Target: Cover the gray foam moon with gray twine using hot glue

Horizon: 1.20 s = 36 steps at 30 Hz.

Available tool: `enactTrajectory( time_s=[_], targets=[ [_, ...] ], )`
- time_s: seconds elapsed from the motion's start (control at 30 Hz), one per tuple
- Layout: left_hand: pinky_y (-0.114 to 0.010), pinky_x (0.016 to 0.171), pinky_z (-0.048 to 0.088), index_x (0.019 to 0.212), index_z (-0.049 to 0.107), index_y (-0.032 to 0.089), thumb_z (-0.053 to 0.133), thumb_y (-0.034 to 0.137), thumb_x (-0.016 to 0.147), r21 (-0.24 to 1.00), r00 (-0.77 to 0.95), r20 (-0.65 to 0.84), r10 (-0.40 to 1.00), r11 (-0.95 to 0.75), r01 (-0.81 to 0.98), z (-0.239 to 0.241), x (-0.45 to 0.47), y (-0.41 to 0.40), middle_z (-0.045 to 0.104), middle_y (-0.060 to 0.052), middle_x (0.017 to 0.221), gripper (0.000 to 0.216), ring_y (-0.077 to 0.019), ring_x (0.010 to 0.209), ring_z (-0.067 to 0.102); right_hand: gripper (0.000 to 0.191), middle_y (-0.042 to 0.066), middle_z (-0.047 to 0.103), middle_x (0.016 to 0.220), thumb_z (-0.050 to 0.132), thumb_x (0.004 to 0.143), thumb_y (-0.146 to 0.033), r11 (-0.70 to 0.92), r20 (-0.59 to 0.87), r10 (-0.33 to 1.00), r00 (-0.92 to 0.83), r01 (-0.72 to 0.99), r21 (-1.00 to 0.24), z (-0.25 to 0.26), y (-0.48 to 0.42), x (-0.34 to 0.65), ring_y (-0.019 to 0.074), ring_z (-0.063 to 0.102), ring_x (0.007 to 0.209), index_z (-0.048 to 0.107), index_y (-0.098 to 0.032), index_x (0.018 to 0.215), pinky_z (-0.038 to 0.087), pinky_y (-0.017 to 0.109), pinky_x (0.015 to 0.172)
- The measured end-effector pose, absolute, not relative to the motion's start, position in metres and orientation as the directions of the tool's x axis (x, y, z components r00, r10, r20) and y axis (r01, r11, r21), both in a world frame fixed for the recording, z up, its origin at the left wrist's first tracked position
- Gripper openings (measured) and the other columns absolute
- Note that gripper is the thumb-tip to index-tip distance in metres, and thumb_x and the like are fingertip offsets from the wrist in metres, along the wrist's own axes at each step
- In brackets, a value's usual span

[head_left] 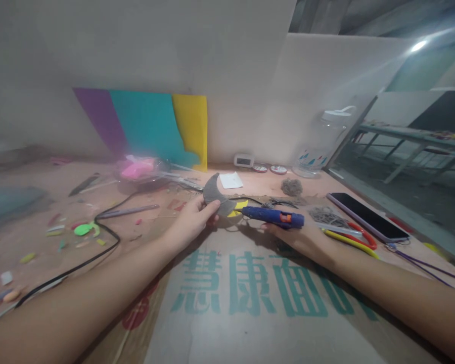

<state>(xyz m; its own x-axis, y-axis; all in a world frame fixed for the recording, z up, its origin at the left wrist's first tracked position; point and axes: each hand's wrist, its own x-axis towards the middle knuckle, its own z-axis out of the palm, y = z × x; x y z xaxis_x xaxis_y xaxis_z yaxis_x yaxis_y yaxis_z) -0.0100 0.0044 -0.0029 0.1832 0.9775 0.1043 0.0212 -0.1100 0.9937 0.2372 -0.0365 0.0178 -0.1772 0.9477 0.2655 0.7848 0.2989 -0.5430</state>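
Between the thumb and fingers of my left hand is a grey crescent-shaped piece, its curved tip pointing up. My right hand is closed around a blue glue gun with an orange part showing in its body. A clear glue stick juts out of its back end. The gun's nozzle points left and sits close to the lower edge of the crescent; whether they touch I cannot tell. Just behind the nozzle shows a small yellow piece. My right fingers are partly hidden under the gun.
Red-and-yellow-handled scissors, a phone and grey yarn lie at the right. A clear bottle stands behind. Coloured scraps and a black cable lie at the left. Printed cardboard lies in front.
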Motion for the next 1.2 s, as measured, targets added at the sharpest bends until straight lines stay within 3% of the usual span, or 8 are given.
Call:
enactTrajectory(
  time_s=[0.23,0.7,0.97,1.2],
  targets=[
    [-0.019,0.051,0.037,0.079,0.053,0.017,0.062,0.041,0.08,0.993,0.192,0.111,0.975,-0.117,0.022,-0.002,-0.01,0.004,0.053,0.005,0.058,0.025,-0.0083,0.052,0.046,0.027,-0.001,0.057,0.064,0.066,0.08,-0.044,0.288,0.314,0.943,-0.115,0.756,-0.588,0.017,-0.037,0.237,0.0173,0.055,0.06,0.053,-0.023,0.07,0.044,0.03,0.056],
    [-0.019,0.052,0.035,0.081,0.053,0.017,0.06,0.04,0.084,0.989,0.223,0.132,0.966,-0.143,0.033,-0.007,-0.012,0.006,0.053,0.005,0.06,0.023,-0.0079,0.053,0.046,0.031,-0.002,0.056,0.062,0.065,0.079,-0.05,0.293,0.321,0.939,-0.122,0.773,-0.563,0.014,-0.032,0.243,0.0156,0.053,0.057,0.06,-0.02,0.073,0.041,0.028,0.054],
    [-0.019,0.051,0.035,0.077,0.052,0.018,0.061,0.042,0.081,0.99,0.218,0.114,0.969,-0.128,0.052,-0.002,-0.01,0.004,0.052,0.005,0.057,0.026,-0.008,0.051,0.045,0.026,0.006,0.068,0.078,0.068,0.074,-0.046,0.21,0.286,0.958,-0.016,0.719,-0.663,0.02,-0.029,0.239,0.025,0.064,0.073,0.067,-0.021,0.08,0.052,0.037,0.065],
    [-0.019,0.05,0.038,0.074,0.049,0.019,0.063,0.045,0.077,0.998,0.177,0.063,0.982,-0.063,-0.004,-0.001,-0.008,0.003,0.051,0.005,0.056,0.03,-0.0081,0.05,0.046,0.045,0.005,0.066,0.069,0.052,0.086,-0.055,0.23,0.285,0.958,-0.029,0.672,-0.704,0.046,-0.032,0.245,0.0193,0.061,0.068,0.066,-0.019,0.063,0.047,0.03,0.064]
  ],
)
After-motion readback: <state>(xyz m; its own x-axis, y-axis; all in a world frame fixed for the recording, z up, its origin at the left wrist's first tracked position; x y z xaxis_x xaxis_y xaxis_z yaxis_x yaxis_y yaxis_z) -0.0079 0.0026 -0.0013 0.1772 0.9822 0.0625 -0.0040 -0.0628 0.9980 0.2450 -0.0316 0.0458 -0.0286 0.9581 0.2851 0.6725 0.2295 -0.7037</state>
